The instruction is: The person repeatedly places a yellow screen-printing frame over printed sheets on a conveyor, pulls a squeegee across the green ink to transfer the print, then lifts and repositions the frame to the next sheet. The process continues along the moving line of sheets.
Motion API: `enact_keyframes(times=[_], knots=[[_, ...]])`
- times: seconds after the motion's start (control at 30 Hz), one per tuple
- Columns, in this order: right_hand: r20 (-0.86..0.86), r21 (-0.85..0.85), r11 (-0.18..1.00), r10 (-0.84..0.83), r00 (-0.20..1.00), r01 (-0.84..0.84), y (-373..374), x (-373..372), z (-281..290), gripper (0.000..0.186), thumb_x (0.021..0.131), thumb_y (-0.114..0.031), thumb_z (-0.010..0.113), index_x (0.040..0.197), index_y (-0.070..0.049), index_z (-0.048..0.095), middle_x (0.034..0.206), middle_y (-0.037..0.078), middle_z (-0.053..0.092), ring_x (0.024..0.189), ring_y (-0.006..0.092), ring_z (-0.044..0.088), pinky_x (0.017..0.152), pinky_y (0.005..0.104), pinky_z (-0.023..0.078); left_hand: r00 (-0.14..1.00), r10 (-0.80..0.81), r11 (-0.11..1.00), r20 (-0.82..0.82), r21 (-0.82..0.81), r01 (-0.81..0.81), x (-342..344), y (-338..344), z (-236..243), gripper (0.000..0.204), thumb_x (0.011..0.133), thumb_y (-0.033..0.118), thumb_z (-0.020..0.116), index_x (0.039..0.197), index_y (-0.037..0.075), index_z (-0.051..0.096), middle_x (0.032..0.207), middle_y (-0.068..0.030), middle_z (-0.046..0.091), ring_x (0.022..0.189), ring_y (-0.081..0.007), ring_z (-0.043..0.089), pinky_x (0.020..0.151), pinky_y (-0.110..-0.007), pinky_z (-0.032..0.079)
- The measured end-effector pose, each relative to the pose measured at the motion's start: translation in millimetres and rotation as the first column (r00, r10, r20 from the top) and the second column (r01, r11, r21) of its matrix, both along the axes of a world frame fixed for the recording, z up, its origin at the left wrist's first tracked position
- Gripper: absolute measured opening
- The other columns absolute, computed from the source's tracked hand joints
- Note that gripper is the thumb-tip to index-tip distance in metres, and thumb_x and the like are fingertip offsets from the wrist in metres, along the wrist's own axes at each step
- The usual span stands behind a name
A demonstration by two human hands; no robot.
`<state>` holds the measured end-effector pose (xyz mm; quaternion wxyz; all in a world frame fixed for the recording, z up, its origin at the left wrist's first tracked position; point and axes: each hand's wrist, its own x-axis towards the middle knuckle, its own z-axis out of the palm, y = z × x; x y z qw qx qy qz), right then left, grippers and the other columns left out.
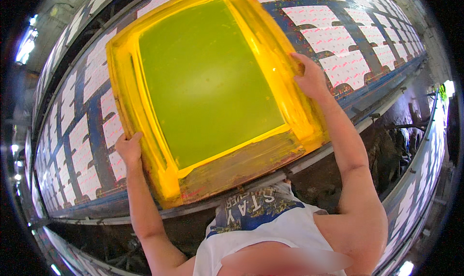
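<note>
Over the worktop (292, 39), directly in front of the person's body, was a large frame (265, 53), nearly rectangular, with its near bar over the worktop's edge. Its long axis ran away from the body, with the far end leaning to the left, so that it sat askew. Whether its underside touched the worktop could not be told.

At the frame's left side, the left hand (129, 148) was partly closed around the outer edge, near the closer corner. On the frame's right side, the right hand (309, 77) gripped the edge farther up, thumb and fingers bent about it, some fingertips hidden.

Thick, glossy yellow smears coated the frame's bars; the near bar was mostly brown and scuffed. Within the frame stretched a flat, smooth olive-green screen (212, 82), with a soft sheen at its middle. To both sides of the frame, thin white sheets (328, 39) with pink marks and notched edges lay in rows on the blue, stained worktop. Just below the frame showed a white shirt (246, 232) with a dark printed band.
</note>
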<state>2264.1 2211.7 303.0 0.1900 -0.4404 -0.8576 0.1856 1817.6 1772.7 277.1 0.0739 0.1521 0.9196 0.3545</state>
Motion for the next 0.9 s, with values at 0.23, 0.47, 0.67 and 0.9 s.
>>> enact_keyframes(times=[0.23,0.47,0.67,0.9], knots=[[0.007,-0.111,0.992,-0.06,0.998,0.061,49.3,57.0,0.0,0.073,0.085,-0.002,0.072,0.155,-0.024,0.066,0.14,0.015,0.076,0.124,0.0375,0.073,0.108,0.0482,0.058,0.995,0.034,0.997,0.091,0.072,-0.041,58.0,53.9,-4.7,0.028,0.081,0.009,0.089,0.102,-0.008,0.082,0.095,-0.0162,0.08,0.084,-0.024,0.074,0.079,-0.04,0.057],[-0.049,-0.06,0.998,-0.004,0.999,0.001,67.9,77.0,-2.5,0.078,0.083,0.004,0.071,0.158,-0.017,0.063,0.136,0.016,0.077,0.114,0.0322,0.074,0.103,0.0414,0.059,0.997,0.04,0.997,0.068,0.064,-0.044,78.9,67.6,-12.3,0.028,0.081,0.009,0.089,0.103,-0.007,0.083,0.093,-0.0147,0.08,0.08,-0.0232,0.074,0.078,-0.039,0.058],[-0.042,-0.118,0.992,-0.04,0.998,0.035,72.4,83.0,-5.6,0.074,0.086,0.001,0.072,0.157,-0.018,0.064,0.141,0.016,0.075,0.125,0.0387,0.073,0.109,0.0469,0.058,0.998,0.033,0.998,0.055,0.059,-0.036,83.0,75.2,-16.4,0.029,0.081,0.011,0.088,0.103,-0.007,0.083,0.091,-0.0161,0.081,0.078,-0.0244,0.074,0.077,-0.039,0.058],[-0.041,-0.104,0.994,-0.046,0.998,0.041,63.8,89.0,-3.6,0.076,0.089,0.003,0.074,0.162,-0.013,0.059,0.144,0.019,0.071,0.131,0.0362,0.069,0.112,0.0442,0.056,1.0,-0.001,0.993,-0.026,-0.118,-0.002,86.0,78.5,-23.5,0.034,0.081,0.018,0.089,0.102,-0.007,0.081,0.1,-0.0233,0.079,0.089,-0.0365,0.076,0.086,-0.045,0.059]])
